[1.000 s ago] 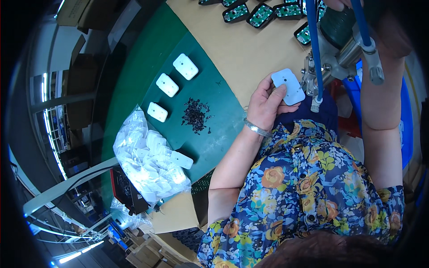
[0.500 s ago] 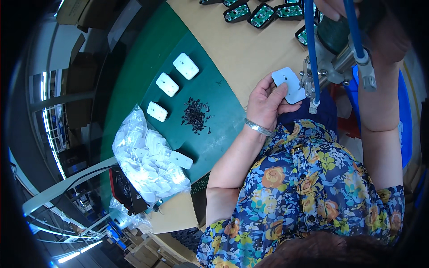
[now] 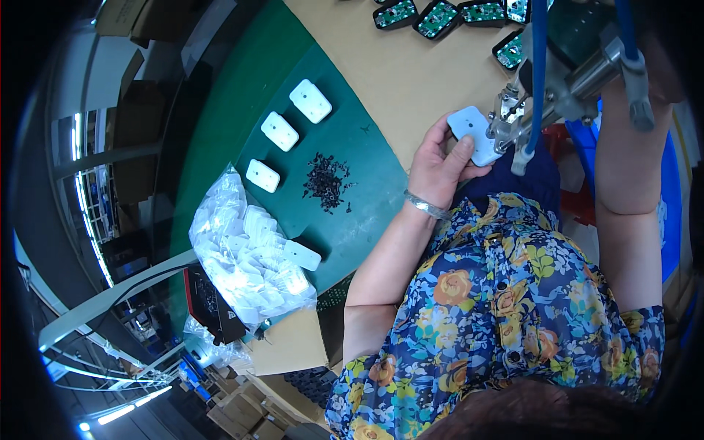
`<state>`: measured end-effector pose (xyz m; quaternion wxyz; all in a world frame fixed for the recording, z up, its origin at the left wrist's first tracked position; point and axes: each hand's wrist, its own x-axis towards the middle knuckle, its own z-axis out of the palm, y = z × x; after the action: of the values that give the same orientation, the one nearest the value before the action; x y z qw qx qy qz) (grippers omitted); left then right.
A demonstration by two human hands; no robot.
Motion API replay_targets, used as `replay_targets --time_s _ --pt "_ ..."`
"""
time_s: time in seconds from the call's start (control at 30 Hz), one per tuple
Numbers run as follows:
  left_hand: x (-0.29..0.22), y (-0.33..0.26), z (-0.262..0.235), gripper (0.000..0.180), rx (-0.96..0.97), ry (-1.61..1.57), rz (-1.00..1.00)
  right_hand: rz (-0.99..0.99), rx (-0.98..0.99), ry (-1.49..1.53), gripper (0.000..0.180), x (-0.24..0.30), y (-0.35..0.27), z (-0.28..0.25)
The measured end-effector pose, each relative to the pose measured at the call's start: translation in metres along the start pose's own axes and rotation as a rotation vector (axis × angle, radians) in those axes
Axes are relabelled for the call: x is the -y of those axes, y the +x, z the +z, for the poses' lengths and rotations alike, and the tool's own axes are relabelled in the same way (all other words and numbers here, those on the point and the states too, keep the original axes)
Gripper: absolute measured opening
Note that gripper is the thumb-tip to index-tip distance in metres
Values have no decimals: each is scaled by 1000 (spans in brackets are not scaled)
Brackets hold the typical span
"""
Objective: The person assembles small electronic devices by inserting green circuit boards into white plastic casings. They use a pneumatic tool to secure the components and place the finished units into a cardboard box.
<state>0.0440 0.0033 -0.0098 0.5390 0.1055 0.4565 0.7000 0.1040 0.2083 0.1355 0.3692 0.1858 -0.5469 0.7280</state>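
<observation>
From here I see the left hand (image 3: 441, 165) pinching a white case (image 3: 469, 125), thumb across its face, the other fingers bent behind and under; the case sits at one o'clock from the palm. The tool's (image 3: 561, 99) metal end overlaps its three-o'clock edge; touching or not, I can't tell. The right forearm (image 3: 632, 165) runs toward twelve, its fingers hidden from me. Screws (image 3: 326, 180) lie heaped at nine o'clock.
</observation>
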Motion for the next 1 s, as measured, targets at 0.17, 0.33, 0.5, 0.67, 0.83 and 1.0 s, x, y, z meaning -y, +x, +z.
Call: replay_targets --time_s 0.17,0.33,0.5,0.67,0.83,1.0 --pt "1 3 6 40 70 -61 -34 19 -10 -14 34 -4 -5 -1" --pt "1 4 10 41 70 -82 -34 29 -13 -22 34 -8 -8 1" --pt "-3 3 11 42 58 -77 -48 41 -13 -30 34 -11 -9 3" --pt "-6 -1 11 42 -18 -68 -69 56 -5 -30 34 -13 -9 8" --pt "0 -4 11 41 -11 -44 9 64 14 -5 34 -17 -9 19" --pt "-16 -14 -18 39 -168 86 150 62 12 10 34 -12 -6 19"
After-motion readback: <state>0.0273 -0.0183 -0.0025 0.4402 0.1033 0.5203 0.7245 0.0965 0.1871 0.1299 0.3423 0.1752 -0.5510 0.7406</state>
